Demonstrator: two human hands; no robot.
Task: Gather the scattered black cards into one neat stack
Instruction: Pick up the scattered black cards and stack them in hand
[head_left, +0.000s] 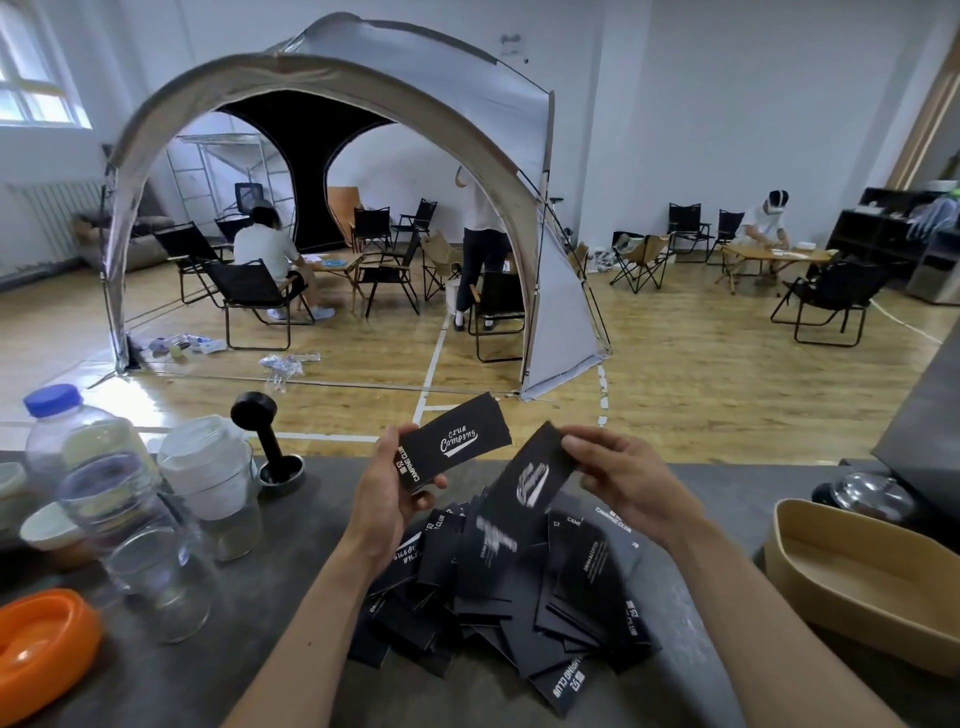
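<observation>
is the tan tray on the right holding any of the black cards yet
No, the tan tray shows only its bare inside, while the loose black cards lie in a heap on the grey table.

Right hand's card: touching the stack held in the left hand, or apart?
Apart. The head view shows grey table between the card pinched by the right hand and the small stack gripped by the left hand.

left hand (387, 499) holds a small stack of black paper cards (452, 441) up off the table | right hand (623, 480) pinches one blurry black card (530, 480) beside it | messy pile of black cards (519, 587) lies on the dark grey table (291, 597) under both hands | clear plastic bottle with blue cap (88, 467) stands left | tan oval tray (857, 577) sits right
</observation>
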